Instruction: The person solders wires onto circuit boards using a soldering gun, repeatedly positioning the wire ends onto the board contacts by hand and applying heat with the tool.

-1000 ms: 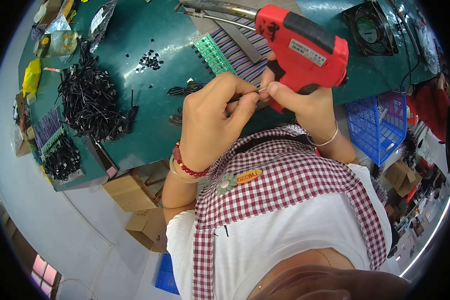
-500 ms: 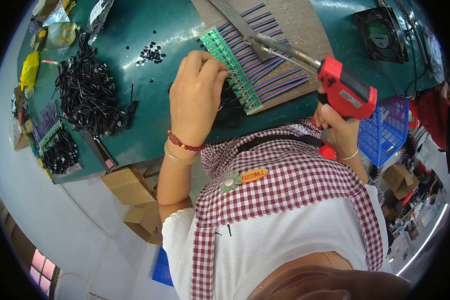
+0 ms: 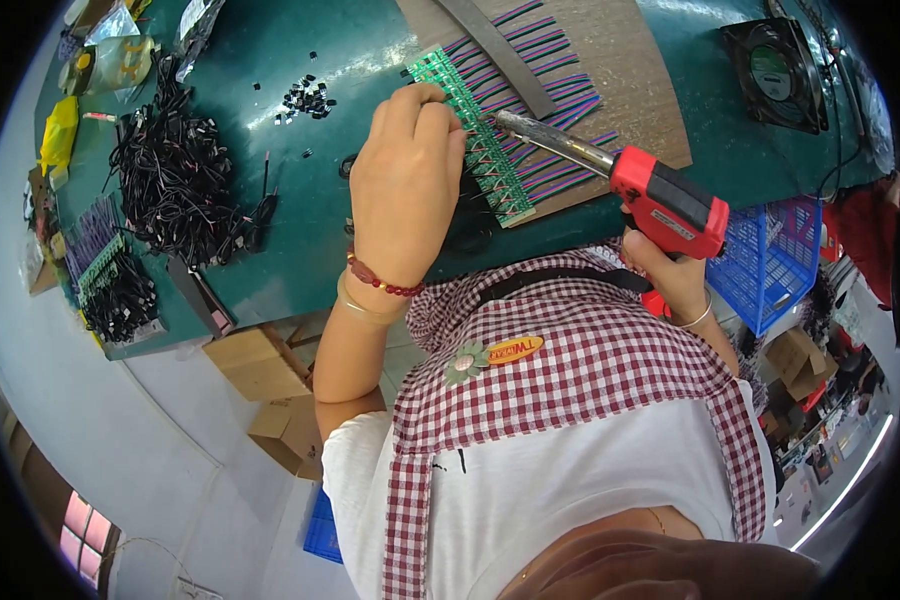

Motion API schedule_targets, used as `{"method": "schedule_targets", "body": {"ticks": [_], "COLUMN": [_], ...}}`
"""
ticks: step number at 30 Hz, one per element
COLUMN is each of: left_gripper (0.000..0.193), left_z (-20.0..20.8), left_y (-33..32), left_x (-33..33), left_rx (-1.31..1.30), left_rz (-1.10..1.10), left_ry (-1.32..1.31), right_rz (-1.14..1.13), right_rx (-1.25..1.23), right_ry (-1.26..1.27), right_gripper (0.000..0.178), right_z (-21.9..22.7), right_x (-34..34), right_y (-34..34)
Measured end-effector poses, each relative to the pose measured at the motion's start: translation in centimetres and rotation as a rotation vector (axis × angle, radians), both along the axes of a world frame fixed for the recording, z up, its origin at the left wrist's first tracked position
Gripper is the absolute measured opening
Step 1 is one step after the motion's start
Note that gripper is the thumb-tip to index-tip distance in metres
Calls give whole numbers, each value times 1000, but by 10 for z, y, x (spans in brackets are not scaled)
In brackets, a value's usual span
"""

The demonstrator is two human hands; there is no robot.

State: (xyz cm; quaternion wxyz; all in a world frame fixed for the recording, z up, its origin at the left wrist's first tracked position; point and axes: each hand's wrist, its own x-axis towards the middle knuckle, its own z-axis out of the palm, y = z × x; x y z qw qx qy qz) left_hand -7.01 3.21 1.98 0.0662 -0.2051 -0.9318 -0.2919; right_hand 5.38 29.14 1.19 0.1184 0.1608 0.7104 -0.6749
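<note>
My right hand (image 3: pixel 673 277) grips a red and black soldering gun (image 3: pixel 676 200) by its handle. The gun's long metal barrel points left, its tip just right of a green circuit board strip (image 3: pixel 480 155). Rows of coloured wires (image 3: pixel 560 97) run off the strip's right side onto a brown board (image 3: pixel 625 75). My left hand (image 3: pixel 402 175) is at the strip's left edge, fingers curled and pinched together. Whatever those fingertips hold is hidden behind the hand. A flat metal bar (image 3: pixel 495 50) lies across the wires.
Small black connectors (image 3: pixel 307 100) lie scattered on the green table (image 3: pixel 260 40). A big tangle of black cables (image 3: pixel 170 180) is at the left, near finished-looking wired strips (image 3: pixel 110 275). At the right stand a black fan (image 3: pixel 773 75) and, lower, a blue crate (image 3: pixel 765 265).
The soldering gun has swung left and its tip has come nearer to me, off the metal bar toward the strip. My left hand has shifted slightly right.
</note>
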Motion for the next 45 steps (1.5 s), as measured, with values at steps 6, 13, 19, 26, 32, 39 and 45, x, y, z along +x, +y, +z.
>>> {"method": "schedule_targets", "body": {"ticks": [6,13,19,26,32,39,45], "left_gripper": [10,10,9,9,9,9,9], "left_z": [1,2,2,2,4,4,4], "left_y": [3,5,4,2,2,2,4], "left_x": [1,-1,-1,-2,-3,-3,-3], "left_rx": [-51,-79,-88,-91,-74,-83,-102], "left_rz": [20,12,6,-3,-10,-8,4], "left_ry": [-25,5,2,-2,-19,-23,-29], "right_rz": [58,102,146,147,186,49,62], "right_rx": [66,97,168,159,225,125,105], "right_ry": [29,17,133,176,248,58,109], "right_gripper": [36,33,32,34,34,29,34], "right_z": [1,4,4,9,6,4,4], "right_x": [2,1,5,-4,-5,10,7], "right_y": [-1,-3,-4,-10,-9,-1,-3]}}
